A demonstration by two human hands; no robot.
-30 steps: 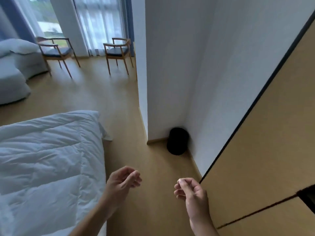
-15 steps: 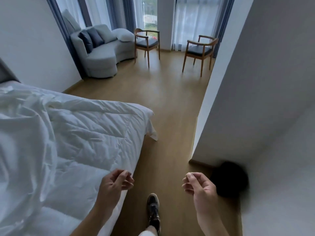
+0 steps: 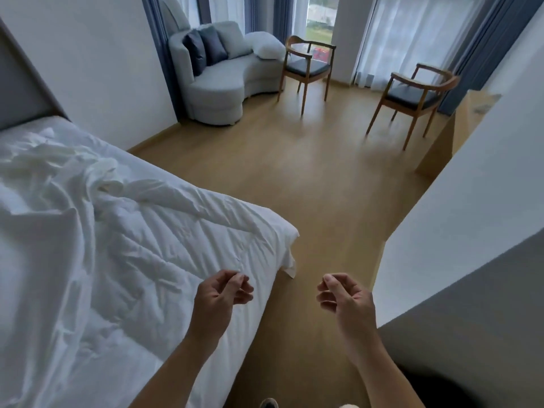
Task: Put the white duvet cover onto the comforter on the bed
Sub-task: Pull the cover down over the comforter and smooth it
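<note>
**Two empty hands at the bed's foot corner, cover heaped on the comforter**

One bed fills the left of the view, with one grey headboard at its far left end. One quilted white comforter lies spread over the bed, reaching the foot corner. One white duvet cover lies crumpled on top of the comforter, bunched toward the headboard end of the bed and trailing down the bed's left part.

Two hands show. The left hand hovers above the bed's near edge, close to the foot corner. Its fingers are loosely curled, with the thumb near the fingertips, and grasp nothing. The right hand is off the bed, over the wooden floor beside that corner. Its fingers are likewise loosely curled and it is empty.

Beyond the foot of the bed stand two wooden chairs, one nearer the windows and one further right. One curved grey sofa stands by the far wall and carries two dark cushions. One shoe tip shows on the floor beside the bed.
</note>
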